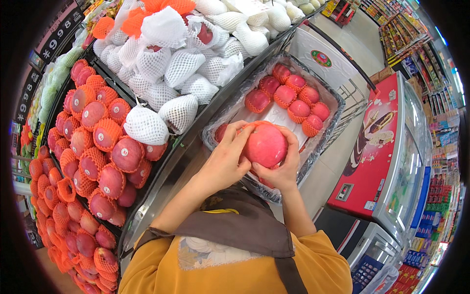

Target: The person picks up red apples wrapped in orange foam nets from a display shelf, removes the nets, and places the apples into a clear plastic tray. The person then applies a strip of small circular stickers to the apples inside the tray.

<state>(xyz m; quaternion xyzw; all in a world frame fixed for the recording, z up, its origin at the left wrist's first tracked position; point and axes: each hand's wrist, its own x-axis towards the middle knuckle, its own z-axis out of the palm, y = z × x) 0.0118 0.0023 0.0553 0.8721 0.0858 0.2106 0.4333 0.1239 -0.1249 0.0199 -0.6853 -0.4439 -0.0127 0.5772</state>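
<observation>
A large red apple (266,145) is held between both hands over a shallow crate. My left hand (228,158) grips its left side, fingers at an orange foam net (253,125) around the apple's far edge. Around the right side curls my right hand (287,161), its thumb near the apple's underside. Below lies the plastic-lined crate (334,96), with several red apples (285,96) in orange foam nets grouped at its far end. More apples show partly behind my hands; the near part of the crate is hidden by them.
On the left, a sloped display holds netted apples with stickers (91,115). White-netted fruit (183,68) fills the bin beyond, along a dark display edge (205,114). A shopping cart (349,97) stands at the crate's far right. A red chest freezer (361,161) borders the aisle on the right.
</observation>
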